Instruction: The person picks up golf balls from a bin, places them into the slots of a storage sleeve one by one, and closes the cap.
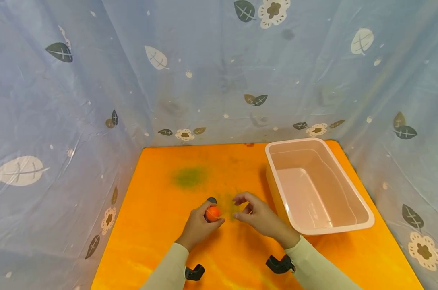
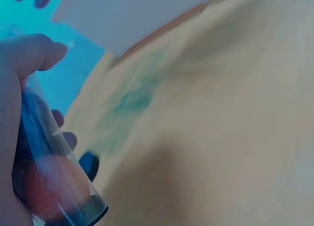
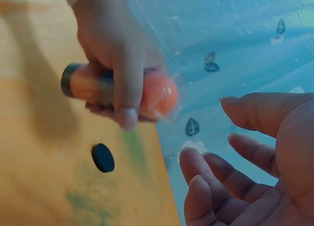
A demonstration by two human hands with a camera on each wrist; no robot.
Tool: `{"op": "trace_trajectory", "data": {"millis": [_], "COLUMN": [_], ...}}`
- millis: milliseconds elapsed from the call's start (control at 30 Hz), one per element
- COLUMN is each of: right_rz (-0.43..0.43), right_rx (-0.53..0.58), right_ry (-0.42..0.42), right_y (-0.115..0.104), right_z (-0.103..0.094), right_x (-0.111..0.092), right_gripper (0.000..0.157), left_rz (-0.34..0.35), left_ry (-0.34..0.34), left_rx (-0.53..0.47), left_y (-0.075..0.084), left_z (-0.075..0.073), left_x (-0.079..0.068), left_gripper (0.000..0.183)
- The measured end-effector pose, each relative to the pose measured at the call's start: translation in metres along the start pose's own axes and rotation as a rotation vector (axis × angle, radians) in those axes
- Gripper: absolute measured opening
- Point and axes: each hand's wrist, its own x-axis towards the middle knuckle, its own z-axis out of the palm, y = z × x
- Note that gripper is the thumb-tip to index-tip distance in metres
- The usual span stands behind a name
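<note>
My left hand (image 1: 201, 225) grips a clear plastic tube (image 2: 51, 132) with its fingers and thumb wrapped round it. Inside the tube are orange balls, one (image 3: 160, 94) at the end facing up in the head view, and something dark blue between them. A black cap closes the tube's other end. On the cloth just beyond the left hand lies a loose round black lid (image 3: 102, 157). To the right of the tube my right hand (image 1: 257, 215) hovers with its fingers loosely bent and nothing between them.
A pale pink plastic bin (image 1: 286, 201) stands on the right side of the orange-covered table (image 1: 157, 241); no contents show in it. Blue curtains (image 1: 219, 72) with leaf and flower prints enclose the back and sides. Greenish stains mark the table cover.
</note>
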Motion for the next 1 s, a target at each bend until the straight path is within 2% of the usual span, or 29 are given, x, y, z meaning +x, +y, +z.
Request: {"op": "trace_trajectory", "data": {"millis": [200,333,533,733,800,1000], "right_rz": [0.023,0.022,0.001,0.016,0.028,0.034], "right_rx": [-0.001,-0.023,-0.109,-0.174,-0.242,-0.544], "right_ry": [-0.015,-0.004,0.036,0.022,0.007,-0.015], "right_y": [0.006,0.014,0.031,0.052,0.059,0.074], "right_z": [0.009,0.017,0.035,0.055,0.061,0.077], "right_x": [0.006,0.015,0.04,0.074,0.085,0.106], "right_gripper": [0.037,0.037,0.04,0.044,0.045,0.052], "left_rz": [-0.062,-0.081,-0.066,-0.055,-0.051,-0.055], "left_ry": [0.089,0.142,0.138,0.118,0.117,0.117], "left_rx": [0.063,0.099,0.091,0.096,0.1,0.115], "left_y": [-0.013,-0.018,-0.02,-0.016,-0.015,-0.016], "left_z": [-0.027,-0.037,-0.039,-0.034,-0.033,-0.028], "left_x": [-0.016,-0.023,-0.027,-0.026,-0.026,-0.026], "left_gripper": [0.039,0.039,0.04,0.037,0.037,0.038]}}
